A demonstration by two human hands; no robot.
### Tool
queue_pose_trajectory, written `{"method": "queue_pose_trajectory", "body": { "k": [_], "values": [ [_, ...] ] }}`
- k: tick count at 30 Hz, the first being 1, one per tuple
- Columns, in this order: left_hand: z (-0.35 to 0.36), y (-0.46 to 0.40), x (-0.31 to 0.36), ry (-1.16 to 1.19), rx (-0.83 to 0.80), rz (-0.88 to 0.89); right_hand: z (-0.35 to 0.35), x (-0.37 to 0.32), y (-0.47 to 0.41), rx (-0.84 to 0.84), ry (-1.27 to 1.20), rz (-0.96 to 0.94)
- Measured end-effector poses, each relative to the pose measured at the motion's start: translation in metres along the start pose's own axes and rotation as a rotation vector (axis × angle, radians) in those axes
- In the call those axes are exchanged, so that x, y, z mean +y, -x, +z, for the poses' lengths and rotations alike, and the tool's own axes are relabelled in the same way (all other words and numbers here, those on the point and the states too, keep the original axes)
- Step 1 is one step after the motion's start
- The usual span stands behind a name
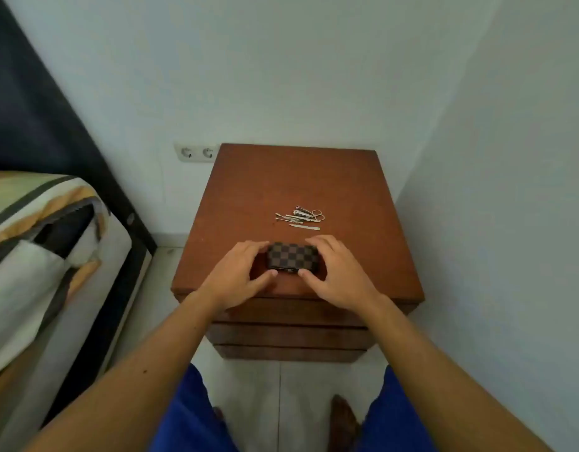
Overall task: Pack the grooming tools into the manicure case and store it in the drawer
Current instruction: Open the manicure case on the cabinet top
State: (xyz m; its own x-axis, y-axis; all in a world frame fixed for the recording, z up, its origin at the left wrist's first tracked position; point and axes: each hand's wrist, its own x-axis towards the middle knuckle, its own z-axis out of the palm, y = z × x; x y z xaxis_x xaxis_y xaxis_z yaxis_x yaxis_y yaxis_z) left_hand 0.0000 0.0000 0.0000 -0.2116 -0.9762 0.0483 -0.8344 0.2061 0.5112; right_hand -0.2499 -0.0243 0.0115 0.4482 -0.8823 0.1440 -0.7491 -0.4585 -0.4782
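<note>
Left hand (236, 272): fingers curled round the case's left end.
Case (291, 257): closed, on the tabletop (249, 190), front edge.
Right hand (333, 272): fingers gripping its right end.
Tools (301, 216): loose behind.
Risk: case could slip off when pried open.

manicure case (293, 257): both ends covered by left hand (237, 275) and right hand (335, 272); front edge partly behind the thumbs; latch unreadable
grooming tools (301, 216): heaped, too small and blurred to count or name singly
bed (37, 256): cut by left edge
forearms: cut at bottom edge
</note>
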Motion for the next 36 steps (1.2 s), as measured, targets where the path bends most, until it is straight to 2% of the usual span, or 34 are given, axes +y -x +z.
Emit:
{"method": "queue_pose_trajectory", "body": {
  "k": [4,17,24,29,36],
  "values": [
    [0.002,0.007,0.007,-0.015,0.021,-0.027,0.004,-0.004,0.006,-0.045,0.004,0.029],
    [0.023,0.014,0.001,0.082,0.15,-0.031,0.012,0.012,0.026,0.051,-0.055,-0.005],
    [0.032,0.01,-0.01,0.245,0.183,-0.069,0.003,0.021,0.011,0.101,-0.128,-0.038],
    [0.033,0.008,-0.016,0.293,0.182,-0.077,-0.002,0.026,-0.02,0.17,-0.297,0.109],
    [0.039,0.007,-0.025,0.257,0.225,-0.009,0.011,0.045,-0.067,0.174,-0.261,0.254]
  ]
}}
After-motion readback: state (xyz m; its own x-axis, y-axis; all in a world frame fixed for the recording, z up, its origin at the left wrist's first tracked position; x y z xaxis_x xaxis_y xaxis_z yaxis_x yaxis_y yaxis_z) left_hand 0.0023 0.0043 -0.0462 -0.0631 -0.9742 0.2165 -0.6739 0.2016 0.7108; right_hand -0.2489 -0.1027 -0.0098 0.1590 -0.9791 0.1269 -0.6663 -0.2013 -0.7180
